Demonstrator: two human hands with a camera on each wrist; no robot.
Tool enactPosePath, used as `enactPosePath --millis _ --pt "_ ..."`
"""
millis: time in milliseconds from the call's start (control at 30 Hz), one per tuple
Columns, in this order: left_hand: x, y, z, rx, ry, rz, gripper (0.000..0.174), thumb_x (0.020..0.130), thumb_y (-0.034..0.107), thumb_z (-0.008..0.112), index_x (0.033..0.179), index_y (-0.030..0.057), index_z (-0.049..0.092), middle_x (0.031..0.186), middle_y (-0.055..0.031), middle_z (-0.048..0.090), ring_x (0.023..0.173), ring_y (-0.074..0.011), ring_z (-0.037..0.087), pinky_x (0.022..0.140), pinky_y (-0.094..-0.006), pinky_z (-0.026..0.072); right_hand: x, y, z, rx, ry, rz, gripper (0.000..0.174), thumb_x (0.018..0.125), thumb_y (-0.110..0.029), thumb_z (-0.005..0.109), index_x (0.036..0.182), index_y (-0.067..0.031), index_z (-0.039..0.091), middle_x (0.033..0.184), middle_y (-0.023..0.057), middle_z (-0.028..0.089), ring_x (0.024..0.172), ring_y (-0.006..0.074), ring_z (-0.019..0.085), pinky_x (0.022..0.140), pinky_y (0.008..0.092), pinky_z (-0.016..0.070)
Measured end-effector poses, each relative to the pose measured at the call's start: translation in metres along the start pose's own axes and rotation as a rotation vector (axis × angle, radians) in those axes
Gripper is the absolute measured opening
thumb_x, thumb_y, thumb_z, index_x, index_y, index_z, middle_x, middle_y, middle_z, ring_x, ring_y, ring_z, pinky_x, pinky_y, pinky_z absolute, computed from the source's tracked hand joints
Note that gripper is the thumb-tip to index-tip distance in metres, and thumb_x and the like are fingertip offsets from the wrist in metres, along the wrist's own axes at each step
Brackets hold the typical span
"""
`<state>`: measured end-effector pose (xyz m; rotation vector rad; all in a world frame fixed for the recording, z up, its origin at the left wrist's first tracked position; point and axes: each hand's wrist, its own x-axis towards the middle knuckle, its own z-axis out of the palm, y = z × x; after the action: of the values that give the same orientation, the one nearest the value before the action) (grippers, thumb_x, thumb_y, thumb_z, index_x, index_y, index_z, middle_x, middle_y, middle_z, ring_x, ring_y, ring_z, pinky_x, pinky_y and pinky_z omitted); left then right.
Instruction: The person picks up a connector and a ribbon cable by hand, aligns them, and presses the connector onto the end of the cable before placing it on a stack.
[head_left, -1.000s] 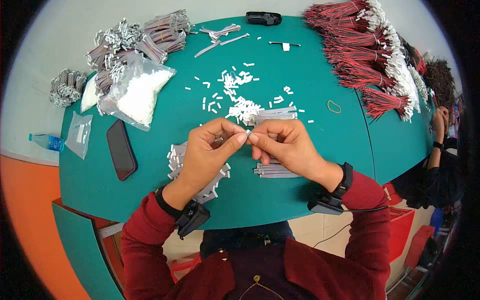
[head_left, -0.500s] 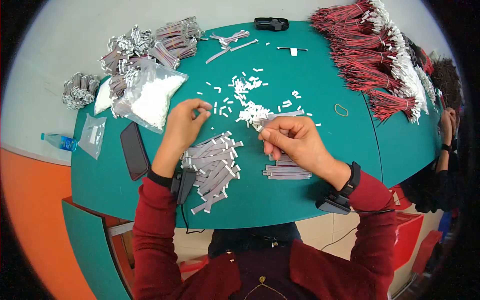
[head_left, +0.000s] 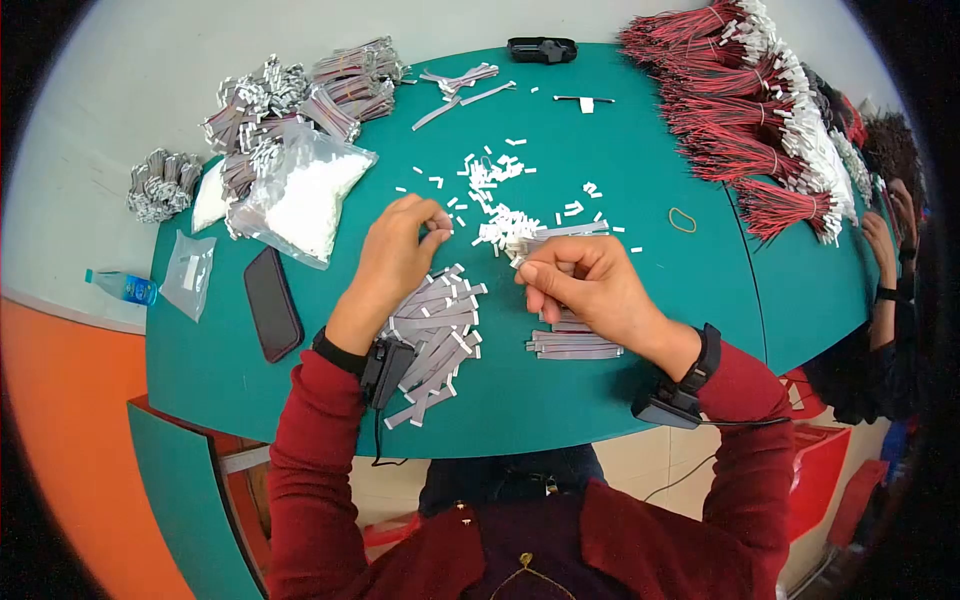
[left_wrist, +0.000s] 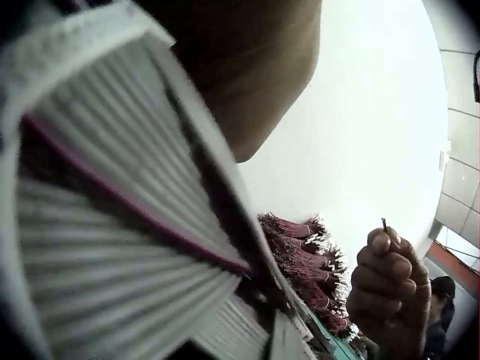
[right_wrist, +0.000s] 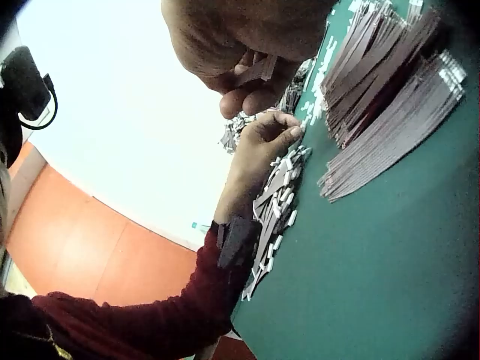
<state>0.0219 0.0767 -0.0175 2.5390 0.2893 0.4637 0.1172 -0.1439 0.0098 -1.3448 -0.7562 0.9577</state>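
My right hand (head_left: 585,278) pinches a flat grey ribbon cable (right_wrist: 259,73) between thumb and forefinger; most of the cable is hidden by the palm in the head view. Left of it, my left hand (head_left: 395,250) reaches the loose white connectors (head_left: 508,225), thumb and forefinger closed at a small white connector (right_wrist: 302,126). Under the left wrist lies a jumbled pile of ribbon cables with white ends (head_left: 440,325). Beneath the right hand sits a neat stack of ribbon cables (head_left: 575,346).
At the back left are bundled cables (head_left: 345,75) and a plastic bag of white connectors (head_left: 315,200). A phone (head_left: 272,305) and a water bottle (head_left: 125,287) lie left. Red-black wire bundles (head_left: 720,100) line the right side, near a rubber band (head_left: 683,220). Another person's hand (head_left: 880,245) shows far right.
My hands have parted from their meeting point. The left went over to the left, then came slightly back right, its fingertips closing by the connectors. The right stayed nearly in place with the cable.
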Motion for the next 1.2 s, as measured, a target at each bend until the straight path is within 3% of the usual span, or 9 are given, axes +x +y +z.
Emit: enactPosePath --millis 67,167,333,467,667,1200 --pt "-0.001 0.015 -0.01 -0.033 -0.001 -0.085 0.01 0.074 0.0 0.065 0.082 0.0018 0.06 0.072 -0.004 0.055 0.068 -0.0127 0.054 0.06 -0.0254 0.0411 0.0 -0.001 -0.001 -0.01 0.002 -0.002 0.015 0.089 -0.015 0.056 0.082 -0.0028 0.062 0.065 -0.0012 0.06 0.053 0.0022 0.051 0.046 0.0166 0.0398" --pt "-0.008 0.021 -0.016 -0.639 -0.042 -0.147 0.009 0.078 0.002 0.065 0.084 0.002 0.058 0.077 -0.0009 0.057 0.072 -0.0082 0.054 0.063 -0.022 0.0423 -0.001 0.0 -0.001 -0.01 -0.006 -0.02 0.016 0.089 -0.015 0.056 0.082 -0.0029 0.062 0.066 -0.0013 0.06 0.054 0.0023 0.051 0.046 0.0168 0.0403" --pt "-0.026 0.059 -0.023 -1.13 -0.23 -0.329 0.011 0.082 0.007 0.065 0.09 0.0012 0.06 0.087 -0.004 0.062 0.078 -0.0089 0.056 0.07 -0.0225 0.0449 -0.005 -0.006 0.002 0.001 -0.045 -0.052 0.015 0.09 -0.014 0.055 0.083 -0.0029 0.062 0.067 -0.0009 0.06 0.054 0.0027 0.051 0.047 0.017 0.0406" --pt "-0.032 0.051 -0.008 -1.394 -0.32 -0.372 0.017 0.083 0.009 0.064 0.098 0.0004 0.061 0.088 -0.005 0.063 0.079 -0.0109 0.058 0.071 -0.0237 0.0463 -0.009 -0.008 0.003 -0.002 -0.079 -0.032 0.014 0.09 -0.014 0.055 0.084 -0.0028 0.062 0.066 -0.0008 0.059 0.055 0.0033 0.051 0.049 0.0173 0.0406" --pt "-0.034 0.049 -0.004 -1.456 -0.388 -0.448 0.018 0.084 0.01 0.063 0.099 0.0004 0.061 0.086 -0.0055 0.063 0.075 -0.011 0.059 0.068 -0.0232 0.0478 -0.008 -0.006 0.002 -0.025 -0.104 -0.014 0.015 0.089 -0.014 0.056 0.083 -0.0026 0.061 0.065 -0.0013 0.058 0.055 0.0033 0.05 0.049 0.0179 0.0404" --pt "-0.035 0.057 -0.002 -1.472 -0.396 -0.422 0.015 0.086 0.009 0.06 0.098 -0.0006 0.06 0.082 -0.0041 0.06 0.07 -0.009 0.054 0.064 -0.0203 0.0445 -0.007 -0.005 0.003 -0.061 -0.142 0.023 0.015 0.089 -0.015 0.057 0.081 -0.0031 0.061 0.065 -0.0014 0.059 0.053 0.0022 0.049 0.047 0.0175 0.0398"
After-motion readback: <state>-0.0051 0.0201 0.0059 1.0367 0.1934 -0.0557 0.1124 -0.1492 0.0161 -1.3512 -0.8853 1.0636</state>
